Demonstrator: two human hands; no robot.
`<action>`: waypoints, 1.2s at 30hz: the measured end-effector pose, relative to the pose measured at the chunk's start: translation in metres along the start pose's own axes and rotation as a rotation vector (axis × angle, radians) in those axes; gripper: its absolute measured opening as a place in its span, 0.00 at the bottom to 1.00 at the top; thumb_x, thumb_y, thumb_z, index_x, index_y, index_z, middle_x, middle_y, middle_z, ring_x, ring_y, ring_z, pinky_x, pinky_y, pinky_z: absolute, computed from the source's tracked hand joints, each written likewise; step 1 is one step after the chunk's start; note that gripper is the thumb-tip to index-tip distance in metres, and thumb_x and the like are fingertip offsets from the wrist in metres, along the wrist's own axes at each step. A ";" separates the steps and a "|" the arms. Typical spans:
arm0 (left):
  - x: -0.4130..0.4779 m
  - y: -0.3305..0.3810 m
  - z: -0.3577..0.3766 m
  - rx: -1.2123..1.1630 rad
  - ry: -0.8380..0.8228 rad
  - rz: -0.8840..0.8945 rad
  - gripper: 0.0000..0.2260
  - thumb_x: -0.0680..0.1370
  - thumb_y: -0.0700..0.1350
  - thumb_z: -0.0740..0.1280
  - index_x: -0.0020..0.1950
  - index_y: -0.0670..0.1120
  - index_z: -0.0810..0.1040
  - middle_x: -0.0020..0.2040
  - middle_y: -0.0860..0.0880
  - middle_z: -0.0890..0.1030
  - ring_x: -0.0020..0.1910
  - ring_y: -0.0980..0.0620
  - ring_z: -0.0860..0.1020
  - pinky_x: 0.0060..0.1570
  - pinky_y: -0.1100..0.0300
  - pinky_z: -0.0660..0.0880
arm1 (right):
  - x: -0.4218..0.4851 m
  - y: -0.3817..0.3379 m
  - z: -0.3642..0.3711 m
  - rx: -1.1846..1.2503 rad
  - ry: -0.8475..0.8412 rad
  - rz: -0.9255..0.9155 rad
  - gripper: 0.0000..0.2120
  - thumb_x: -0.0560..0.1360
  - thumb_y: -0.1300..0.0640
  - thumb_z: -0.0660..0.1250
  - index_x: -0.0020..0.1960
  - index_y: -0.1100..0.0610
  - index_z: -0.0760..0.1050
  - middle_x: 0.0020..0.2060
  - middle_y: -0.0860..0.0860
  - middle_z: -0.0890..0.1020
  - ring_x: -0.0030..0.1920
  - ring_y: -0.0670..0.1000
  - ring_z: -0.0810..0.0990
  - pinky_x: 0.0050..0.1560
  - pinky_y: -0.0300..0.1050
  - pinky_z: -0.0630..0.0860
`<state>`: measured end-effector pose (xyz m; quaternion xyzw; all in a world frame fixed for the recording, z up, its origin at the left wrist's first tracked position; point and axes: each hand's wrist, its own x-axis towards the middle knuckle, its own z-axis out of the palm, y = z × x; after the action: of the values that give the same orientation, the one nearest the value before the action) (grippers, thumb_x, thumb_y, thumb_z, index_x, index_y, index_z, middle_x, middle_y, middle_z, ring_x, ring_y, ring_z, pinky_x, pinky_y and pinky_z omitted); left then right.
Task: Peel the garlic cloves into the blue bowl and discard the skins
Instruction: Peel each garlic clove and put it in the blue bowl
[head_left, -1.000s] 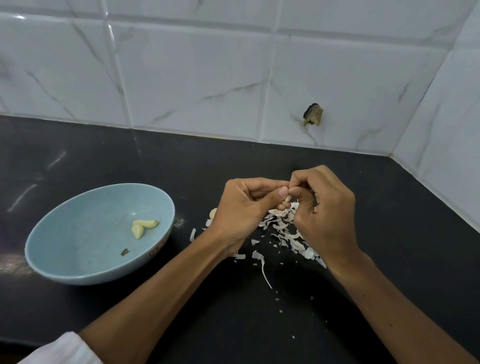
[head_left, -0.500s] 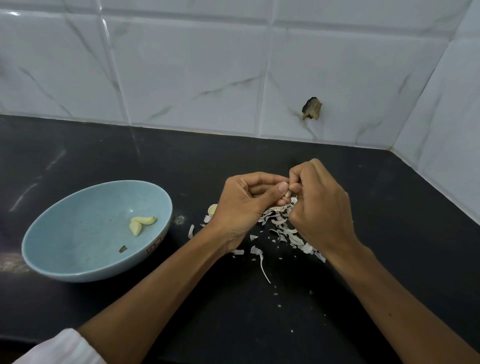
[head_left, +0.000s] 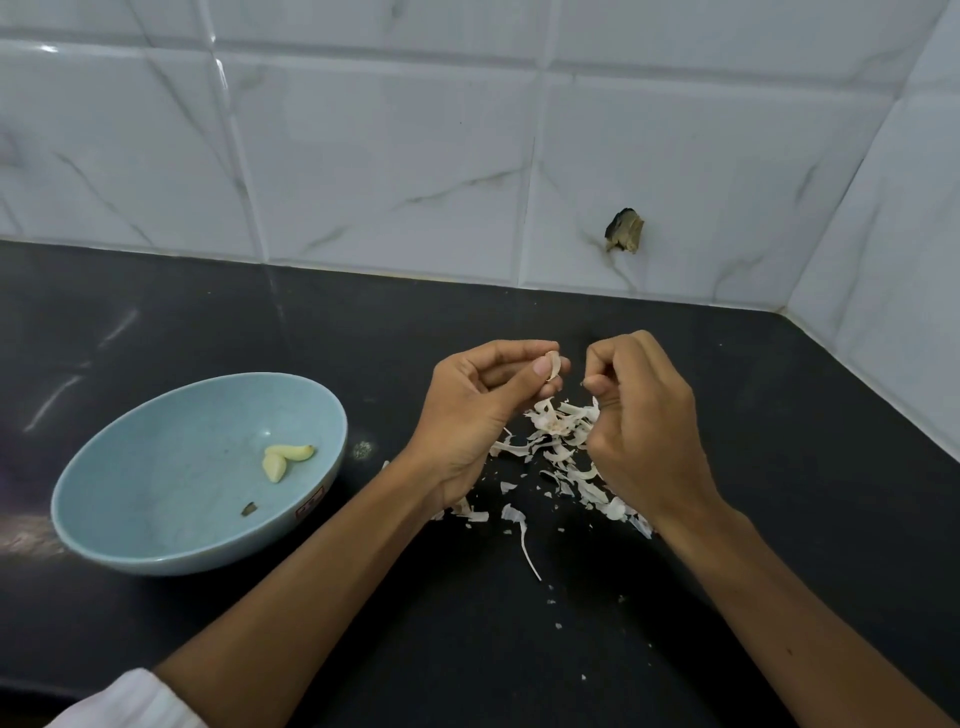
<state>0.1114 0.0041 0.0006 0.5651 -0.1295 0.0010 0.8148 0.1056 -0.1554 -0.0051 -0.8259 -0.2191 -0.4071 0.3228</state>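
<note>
Pinching a garlic clove (head_left: 554, 365) at centre frame, left hand (head_left: 467, 410); right hand (head_left: 647, 421) curled, its contents hidden from me.

Your left grip (head_left: 467, 410) covers most of the clove (head_left: 554, 364). Right grip (head_left: 644, 431) curls away from you; can't tell if it pinches anything. Both hide part of the skins (head_left: 556, 441). Speck (head_left: 249, 509) in the bowl (head_left: 156, 467) too small to identify. Sleeve (head_left: 135, 699) cut by bottom edge.

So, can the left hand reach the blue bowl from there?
Probably yes. The left hand, pinching a garlic clove, is just right of the blue bowl, with nothing standing on the dark counter between them.
</note>
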 end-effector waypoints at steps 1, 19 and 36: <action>0.000 0.000 0.000 0.000 -0.005 0.000 0.13 0.72 0.41 0.74 0.55 0.41 0.84 0.50 0.42 0.87 0.44 0.54 0.84 0.55 0.58 0.81 | 0.001 0.000 -0.001 0.018 0.021 0.010 0.11 0.70 0.75 0.58 0.42 0.61 0.71 0.39 0.50 0.72 0.39 0.44 0.70 0.40 0.30 0.66; 0.001 -0.005 -0.001 -0.010 -0.032 0.009 0.06 0.77 0.33 0.71 0.53 0.37 0.83 0.47 0.42 0.85 0.46 0.48 0.84 0.52 0.57 0.82 | 0.004 0.000 -0.013 0.080 0.026 0.032 0.08 0.75 0.66 0.74 0.52 0.58 0.84 0.45 0.48 0.84 0.45 0.42 0.82 0.47 0.29 0.75; 0.003 -0.004 -0.003 0.150 0.044 0.002 0.06 0.76 0.41 0.75 0.48 0.39 0.81 0.35 0.45 0.83 0.32 0.55 0.80 0.38 0.65 0.78 | 0.002 0.002 -0.010 0.131 -0.075 -0.084 0.03 0.74 0.60 0.77 0.46 0.58 0.84 0.40 0.47 0.83 0.42 0.45 0.81 0.43 0.40 0.78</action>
<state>0.1157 0.0054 -0.0031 0.6243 -0.1115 0.0242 0.7728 0.1032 -0.1633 0.0005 -0.8076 -0.2916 -0.3741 0.3503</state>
